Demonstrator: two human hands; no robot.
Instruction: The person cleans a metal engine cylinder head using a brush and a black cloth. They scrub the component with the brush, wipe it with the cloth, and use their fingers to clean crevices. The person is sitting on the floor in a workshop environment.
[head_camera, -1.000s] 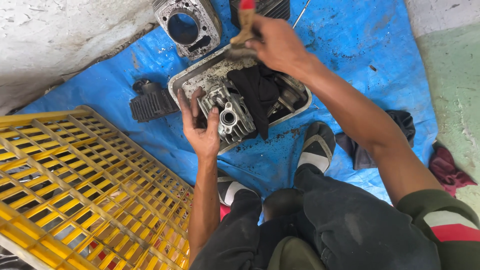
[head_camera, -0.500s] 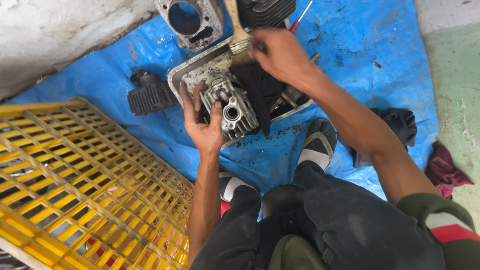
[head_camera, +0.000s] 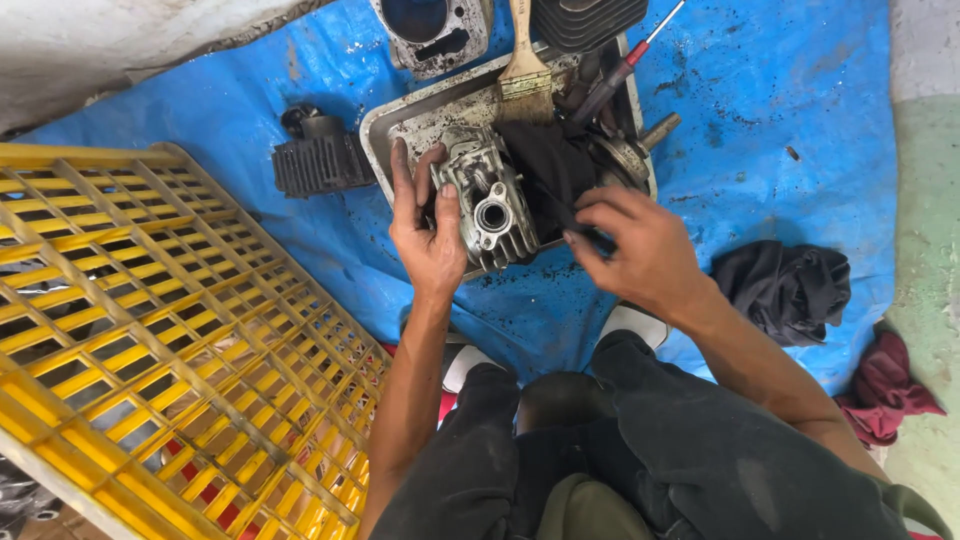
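Observation:
A grimy metal cylinder head (head_camera: 492, 205) stands in a dirty metal tray (head_camera: 385, 122) on a blue tarp (head_camera: 780, 120). My left hand (head_camera: 425, 228) grips the head's left side, with the thumb on its face. My right hand (head_camera: 642, 250) is just to the right of the head, its fingers pinching the edge of a black cloth (head_camera: 545, 165) that lies in the tray. A wooden-handled paintbrush (head_camera: 525, 72) rests across the tray's far end, with no hand on it. A red-handled screwdriver (head_camera: 622, 68) leans over the tray's far right corner.
A yellow plastic crate (head_camera: 150, 330) fills the left side. A black finned part (head_camera: 320, 165) lies left of the tray. A cylinder block (head_camera: 432, 30) and a black finned cylinder (head_camera: 585, 20) sit beyond it. A black rag (head_camera: 785, 285) and a red rag (head_camera: 885, 385) lie at right.
My right hand let go of the paintbrush, which now lies on the tray, and came down to the black cloth. My left hand stays on the cylinder head.

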